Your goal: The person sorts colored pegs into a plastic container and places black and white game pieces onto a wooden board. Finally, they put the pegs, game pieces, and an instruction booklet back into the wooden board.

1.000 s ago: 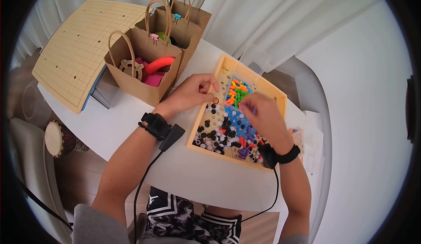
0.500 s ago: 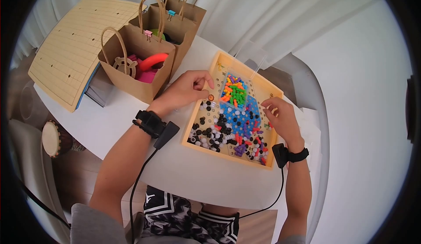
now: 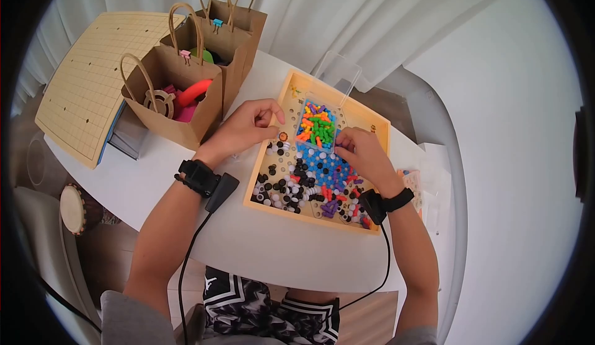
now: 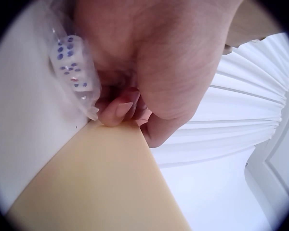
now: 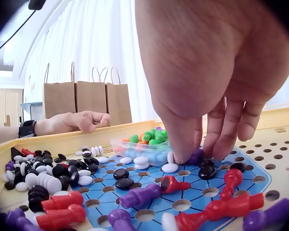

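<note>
A purple plastic peg [image 5: 196,157] shows low beneath the right hand [image 5: 207,82], between its narrowly spaced thumb and fingertips; whether they pinch it, I cannot tell. Just beside is a clear plastic box [image 5: 119,145] of colourful pegs [image 3: 318,125]. The left hand [image 3: 248,126], fingers loosely bent, rests on a pale wooden tray [image 3: 310,220].

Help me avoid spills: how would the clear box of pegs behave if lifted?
The clear box looks like stiff plastic, given its thin, straight walls, so should hold its shape. With loose pegs heaped inside and its top open, tilting would probably spill some.
</note>
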